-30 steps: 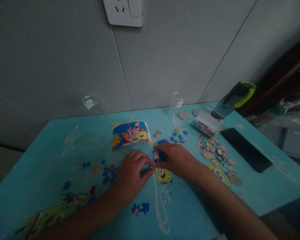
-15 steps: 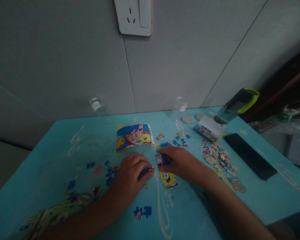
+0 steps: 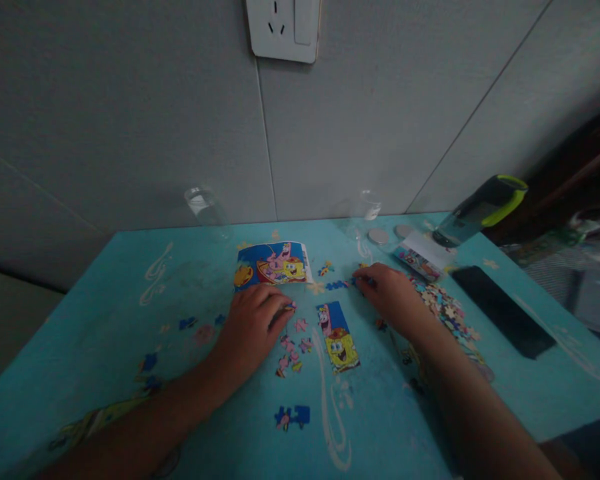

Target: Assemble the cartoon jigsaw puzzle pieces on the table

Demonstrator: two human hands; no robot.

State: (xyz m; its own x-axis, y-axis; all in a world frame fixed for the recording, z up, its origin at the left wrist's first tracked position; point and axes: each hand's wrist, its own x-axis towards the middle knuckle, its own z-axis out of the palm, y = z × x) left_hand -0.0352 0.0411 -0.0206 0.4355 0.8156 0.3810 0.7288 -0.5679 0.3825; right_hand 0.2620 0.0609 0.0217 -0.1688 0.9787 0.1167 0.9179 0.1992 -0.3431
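My left hand (image 3: 254,321) is closed in a pinch on a small puzzle piece (image 3: 291,306), just below the picture sheet (image 3: 273,265) with its cartoon scene. My right hand (image 3: 389,297) reaches over loose blue puzzle pieces (image 3: 337,285), thumb and fingers together on a blue piece that they partly cover. Between the hands lies a joined puzzle section (image 3: 338,337) with a pink and a yellow face on blue. Loose pink pieces (image 3: 289,348) are scattered to its left. Closer to me sits a small joined blue cluster (image 3: 293,417).
Several mixed pieces (image 3: 445,310) form a pile at right, beside a black flat object (image 3: 503,311). Behind are a folded card (image 3: 420,255), round lids (image 3: 379,235), clear containers (image 3: 207,210) and a dark bottle (image 3: 475,212). A grey wall (image 3: 180,120) bounds the table (image 3: 95,313).
My right hand has left the joined section and moved up and right to the blue pieces. My left hand has shifted slightly up and away, uncovering the pink pieces. The view has shifted slightly.
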